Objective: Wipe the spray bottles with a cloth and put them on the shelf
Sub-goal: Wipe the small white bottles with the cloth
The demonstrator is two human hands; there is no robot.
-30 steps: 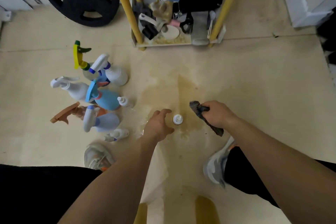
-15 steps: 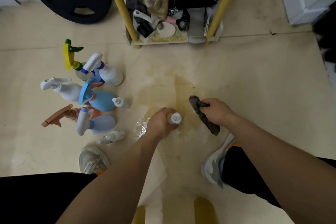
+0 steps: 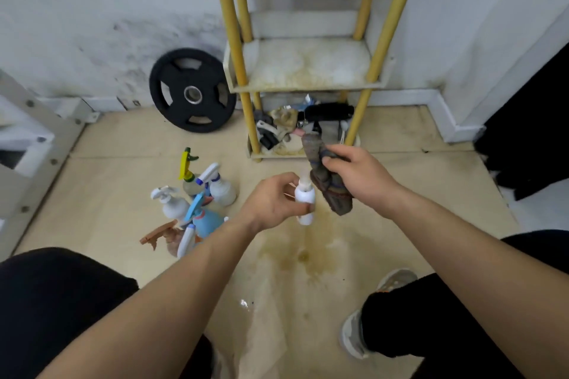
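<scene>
The left hand (image 3: 274,200) holds a small white bottle (image 3: 304,197) up in the air, above the floor (image 3: 117,194) and in front of the shelf (image 3: 308,68). Its grip is curled around the bottle's side, so the fingers hide part of it. The bottle's top is blurry and hard to make out. The right hand (image 3: 360,175) is just beside it, its grip squeezed tight on a dark cloth (image 3: 331,194). The cloth hangs down and seems to touch the bottle's top. More spray bottles (image 3: 197,203) sit in a bunch on the floor to the left, and the left arm hides some. The bottom shelf holds a messy pile I cannot tell apart.
</scene>
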